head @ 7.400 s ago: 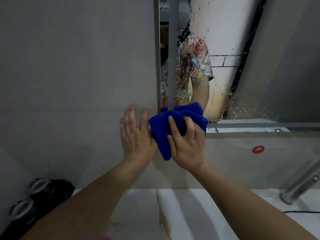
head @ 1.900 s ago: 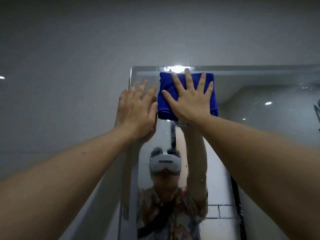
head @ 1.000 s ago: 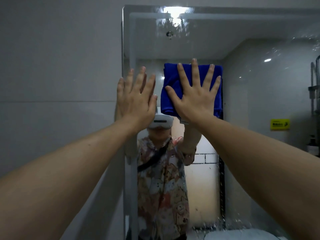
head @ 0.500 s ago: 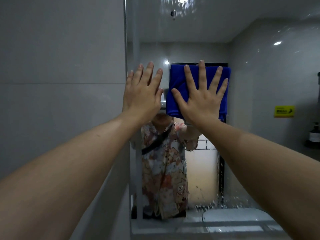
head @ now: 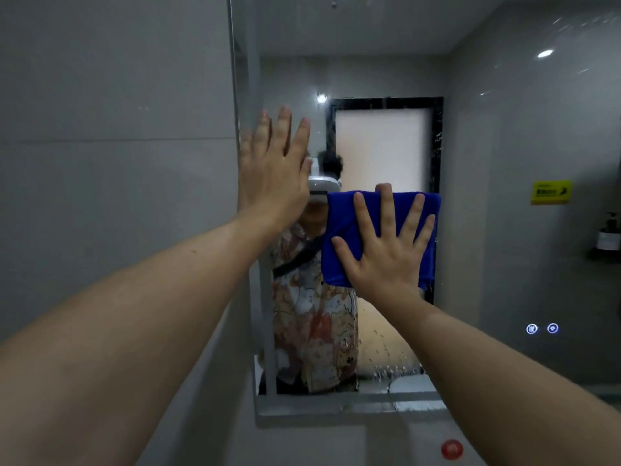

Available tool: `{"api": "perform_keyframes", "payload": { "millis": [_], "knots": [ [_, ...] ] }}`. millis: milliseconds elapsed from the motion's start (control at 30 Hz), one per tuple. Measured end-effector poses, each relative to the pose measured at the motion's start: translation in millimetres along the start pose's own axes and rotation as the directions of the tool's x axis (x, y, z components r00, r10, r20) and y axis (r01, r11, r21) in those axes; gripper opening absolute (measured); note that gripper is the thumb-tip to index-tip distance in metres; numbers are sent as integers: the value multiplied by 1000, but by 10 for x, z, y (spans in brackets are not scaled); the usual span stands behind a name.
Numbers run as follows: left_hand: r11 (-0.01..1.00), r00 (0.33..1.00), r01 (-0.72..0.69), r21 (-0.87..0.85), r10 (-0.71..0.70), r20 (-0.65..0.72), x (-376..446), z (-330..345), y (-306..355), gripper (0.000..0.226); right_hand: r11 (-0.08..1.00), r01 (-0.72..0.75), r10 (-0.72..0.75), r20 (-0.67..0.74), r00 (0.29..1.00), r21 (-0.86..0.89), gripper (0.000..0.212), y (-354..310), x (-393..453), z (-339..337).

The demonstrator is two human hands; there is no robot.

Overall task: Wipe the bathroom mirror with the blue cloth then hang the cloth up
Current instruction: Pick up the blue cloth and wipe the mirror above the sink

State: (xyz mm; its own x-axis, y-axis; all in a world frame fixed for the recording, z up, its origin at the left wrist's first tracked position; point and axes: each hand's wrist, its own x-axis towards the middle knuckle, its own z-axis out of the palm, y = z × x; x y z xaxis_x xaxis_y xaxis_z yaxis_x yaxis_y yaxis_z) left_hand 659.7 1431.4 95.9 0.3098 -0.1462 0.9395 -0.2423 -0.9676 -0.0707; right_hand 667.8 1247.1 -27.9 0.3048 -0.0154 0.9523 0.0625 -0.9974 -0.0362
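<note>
The bathroom mirror point(head: 504, 196) fills the right two thirds of the view, with its left edge near the middle. My right hand point(head: 386, 260) lies flat with spread fingers on a folded blue cloth point(head: 342, 227) and presses it against the glass at mid-height. My left hand point(head: 275, 176) is flat and empty, its fingers together, resting at the mirror's left edge, up and to the left of the cloth. Water drops point(head: 389, 364) cling to the glass near its bottom edge.
Grey wall tiles point(head: 117, 163) run left of the mirror. Two lit touch buttons point(head: 541, 328) glow at the mirror's lower right. A red round sticker point(head: 452, 449) sits on the wall below the mirror. The glass reflects a yellow sign point(head: 551, 192) and a dispenser bottle point(head: 609, 232).
My right hand has slid the blue cloth down the glass from the mirror's top to mid-height. The left hand has stayed at the mirror's left edge, now higher than the cloth.
</note>
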Motion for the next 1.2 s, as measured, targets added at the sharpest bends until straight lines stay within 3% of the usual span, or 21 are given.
{"api": "perform_keyframes", "payload": {
  "millis": [267, 600, 800, 933, 1200],
  "knots": [
    [991, 990, -137, 6, 137, -25, -975, 483, 62, 61, 1000, -7, 7, -37, 999, 3, 82, -4, -61, 21],
    [989, 986, -149, 5, 149, -81, -1083, 649, 83, 58, 1000, -16, 17, -58, 998, 20, 79, -30, -473, 128],
    [997, 993, -77, -12, 76, -90, -1086, 643, 187, 58, 1000, -9, 10, -32, 999, 23, 78, -28, -782, 207],
    [999, 997, -27, -35, 24, -70, -1274, 693, 301, 56, 1000, -2, 3, -12, 1000, 20, 77, -18, -987, 263],
    [989, 990, -134, -61, 136, 44, -2290, 923, 239, 54, 999, 26, -27, 35, 999, 26, 83, 47, -1662, 440]
  ]
}}
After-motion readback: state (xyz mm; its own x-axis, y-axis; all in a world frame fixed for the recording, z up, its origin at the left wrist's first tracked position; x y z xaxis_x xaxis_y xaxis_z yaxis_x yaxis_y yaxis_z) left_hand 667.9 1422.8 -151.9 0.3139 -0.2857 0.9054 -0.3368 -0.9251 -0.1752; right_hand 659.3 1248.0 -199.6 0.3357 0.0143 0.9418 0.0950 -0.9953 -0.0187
